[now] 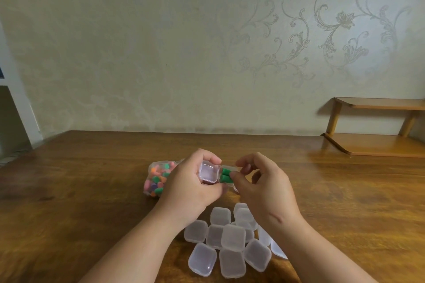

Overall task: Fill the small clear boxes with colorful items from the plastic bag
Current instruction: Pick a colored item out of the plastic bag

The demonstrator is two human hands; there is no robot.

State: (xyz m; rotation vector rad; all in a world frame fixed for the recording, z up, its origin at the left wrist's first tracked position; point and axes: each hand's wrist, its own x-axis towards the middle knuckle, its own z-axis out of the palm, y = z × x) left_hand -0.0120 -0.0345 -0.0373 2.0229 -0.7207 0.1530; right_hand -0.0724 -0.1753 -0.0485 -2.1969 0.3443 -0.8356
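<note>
Head view, brown wooden tabletop, middle. Left hand grips a small clear hinged plastic box, lid swung open, fingers curled round its edges. Right hand beside it, fingers bent, tips on two green stubby foam-like pieces lying in the box's right half; it looks like a pinch, though the grip is partly hidden. Clear plastic bag of mixed colourful pieces lies just behind the left hand. Heap of shut small clear boxes sits toward the near edge, between the forearms.
</note>
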